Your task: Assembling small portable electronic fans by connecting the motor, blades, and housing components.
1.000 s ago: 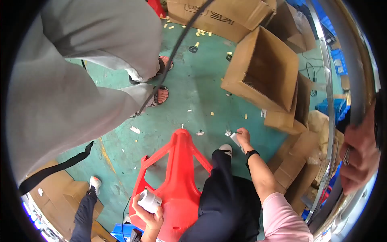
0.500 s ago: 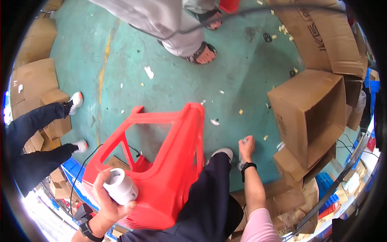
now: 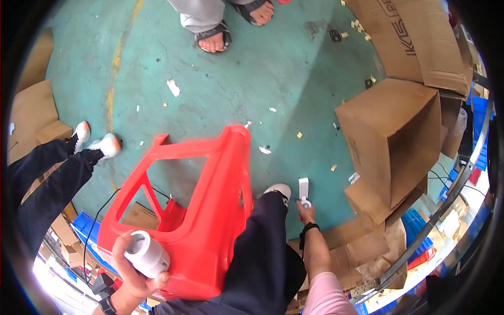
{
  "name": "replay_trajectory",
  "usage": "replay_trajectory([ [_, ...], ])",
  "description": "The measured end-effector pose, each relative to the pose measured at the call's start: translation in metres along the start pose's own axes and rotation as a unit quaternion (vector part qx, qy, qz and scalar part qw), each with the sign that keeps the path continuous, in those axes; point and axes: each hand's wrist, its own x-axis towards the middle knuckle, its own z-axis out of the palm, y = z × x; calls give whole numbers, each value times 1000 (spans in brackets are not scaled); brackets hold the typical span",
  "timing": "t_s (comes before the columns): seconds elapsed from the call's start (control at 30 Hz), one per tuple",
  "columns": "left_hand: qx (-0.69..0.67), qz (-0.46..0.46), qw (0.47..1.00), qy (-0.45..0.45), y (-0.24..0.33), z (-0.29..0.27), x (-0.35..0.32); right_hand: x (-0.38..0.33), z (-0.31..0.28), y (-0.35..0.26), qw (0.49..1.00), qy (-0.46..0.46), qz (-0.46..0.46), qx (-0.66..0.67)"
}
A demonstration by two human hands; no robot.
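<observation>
My left hand (image 3: 132,277) is wrapped round a white plastic cylinder (image 3: 149,255) with a stepped, narrower open end facing up. It holds the cylinder over the side of a red plastic stool (image 3: 202,257), which lies tipped over in front of me. Low on the right, beside my shoe (image 3: 281,191), my right hand (image 3: 306,213) grips a small white device (image 3: 304,188) by its round end. The device's flat rectangular part points away from me. My fingertips partly cover the round end.
An open cardboard box (image 3: 388,142) stands on the right, with flattened cardboard (image 3: 357,252) below it. A person's sandalled feet (image 3: 213,41) are at the top. Another person's white shoes (image 3: 106,145) are at left. Scraps (image 3: 173,88) litter the green floor, and a black cable (image 3: 94,226) runs past the stool.
My right hand has turned and moved slightly left and down, bringing the white device into clear view. The left hand still holds the cylinder. The person at left has shifted their feet.
</observation>
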Motion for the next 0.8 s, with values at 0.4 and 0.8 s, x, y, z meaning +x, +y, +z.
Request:
replay_trajectory([
  [0.4, 128, 71, 985, 96, 31, 4, 28, -207, -136, -172, 783, -321, -282, 451],
  [0.8, 134, 17, 991, 11, 37, 17, 36, -504, -297, -124, 703, -158, -524, 454],
])
